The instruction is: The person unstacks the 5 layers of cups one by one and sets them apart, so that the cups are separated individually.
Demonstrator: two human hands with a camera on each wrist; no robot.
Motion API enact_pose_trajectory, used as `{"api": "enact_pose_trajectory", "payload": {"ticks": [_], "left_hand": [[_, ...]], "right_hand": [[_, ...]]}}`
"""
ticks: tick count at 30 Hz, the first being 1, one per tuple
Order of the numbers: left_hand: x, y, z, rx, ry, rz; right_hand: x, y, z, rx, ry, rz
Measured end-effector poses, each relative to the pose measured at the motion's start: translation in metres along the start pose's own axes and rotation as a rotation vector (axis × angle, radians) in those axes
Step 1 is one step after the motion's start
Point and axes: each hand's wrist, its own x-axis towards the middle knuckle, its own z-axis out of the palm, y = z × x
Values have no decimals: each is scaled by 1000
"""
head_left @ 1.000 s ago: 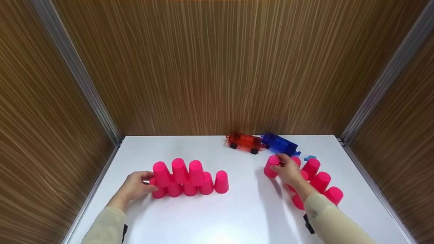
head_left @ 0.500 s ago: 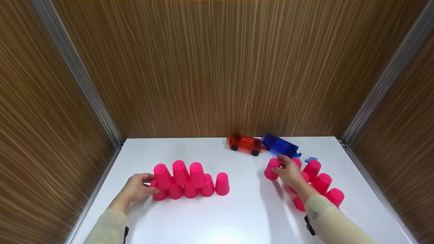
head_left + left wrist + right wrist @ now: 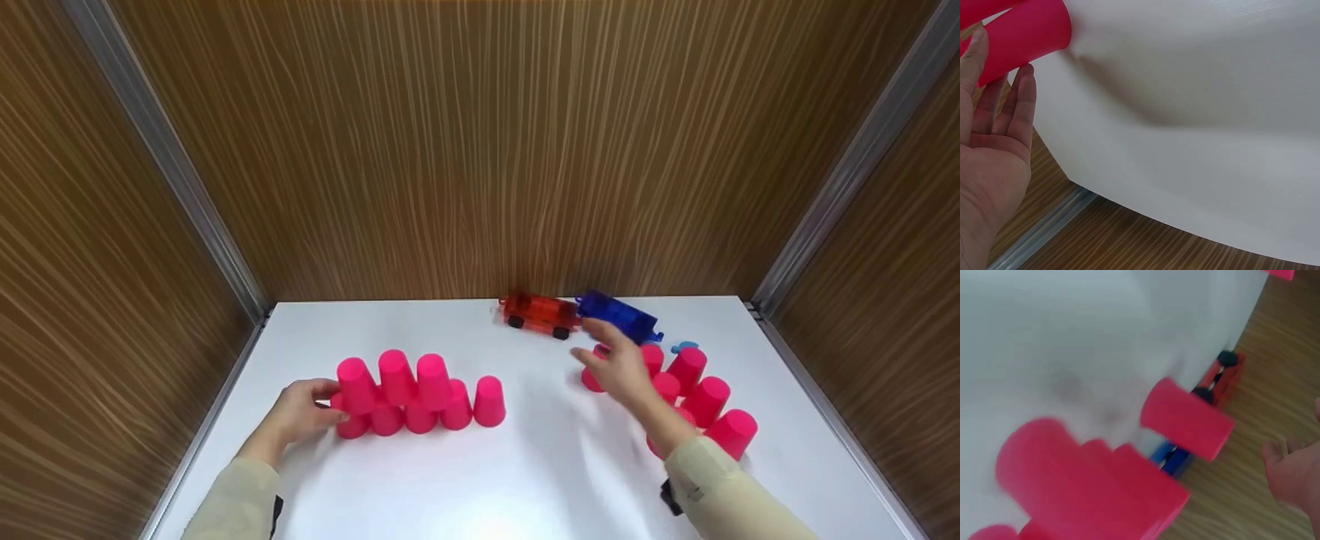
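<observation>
On the left, upside-down pink cups form a two-level stack: a bottom row with a right end cup (image 3: 490, 402) and three cups on top, one a middle upper cup (image 3: 397, 377). My left hand (image 3: 298, 411) holds the leftmost bottom cup (image 3: 351, 428), thumb on the near side and fingers beyond, as the left wrist view shows. My right hand (image 3: 619, 367), fingers spread, hovers in front of a single pink cup (image 3: 591, 379) and partly hides it. That same cup (image 3: 1186, 418) stands apart from the hand in the right wrist view.
Several more upside-down pink cups (image 3: 706, 401) cluster under and beside the right forearm. A red toy wagon (image 3: 538, 313) and a blue toy wagon (image 3: 618, 316) lie at the back, with a small light-blue piece (image 3: 684, 346) to their right. Wood-grain walls (image 3: 480, 150) enclose the white table.
My right hand has let go of the single pink cup, spread its fingers and risen slightly off it to the left. The left hand stays at the stack.
</observation>
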Motion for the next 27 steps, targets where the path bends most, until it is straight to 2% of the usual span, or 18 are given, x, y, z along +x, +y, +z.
{"api": "enact_pose_trajectory", "payload": {"ticks": [4,9,15,19,22,27], "left_hand": [[0,0,0,5,-6,-14],[-1,-1,-1,-4,-4,-20],[1,0,-1,-6,-5,-31],[1,-1,-1,3,-1,-28],[1,-1,-1,4,-1,-22],[1,-1,0,4,-3,-12]], "right_hand": [[-3,-14,33,53,-3,-109],[-11,-31,75,93,-60,-140],[-16,-56,120,140,-189,-129],[-19,-73,145,157,-243,-108],[-20,-78,162,169,-250,-90],[-23,-77,184,177,-211,-40]]}}
